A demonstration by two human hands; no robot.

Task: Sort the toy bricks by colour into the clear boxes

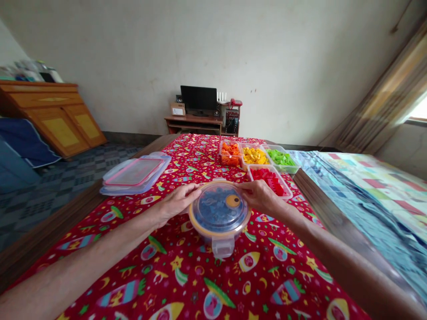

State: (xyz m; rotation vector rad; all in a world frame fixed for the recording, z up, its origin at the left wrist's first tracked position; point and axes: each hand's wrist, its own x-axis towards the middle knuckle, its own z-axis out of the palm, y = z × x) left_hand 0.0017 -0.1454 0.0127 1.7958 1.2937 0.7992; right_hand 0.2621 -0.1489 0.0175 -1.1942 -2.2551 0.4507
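Note:
A round clear container (218, 214) with an orange-rimmed lid and blue pieces inside sits on the red patterned tablecloth (187, 275). My left hand (177, 202) grips its left side, fingers curled over the lid's rim. My right hand (259, 195) grips its right side near the far edge, fingers pinched on the rim. A clear latch tab (223, 246) on the near side sticks out toward me.
Behind the container stand open tubs of red pieces (270, 180), orange pieces (231, 154), yellow pieces (254, 155) and green pieces (280, 158). Stacked rectangular lids (135, 174) lie at the left. A bed with a patterned cover (367, 186) runs along the right.

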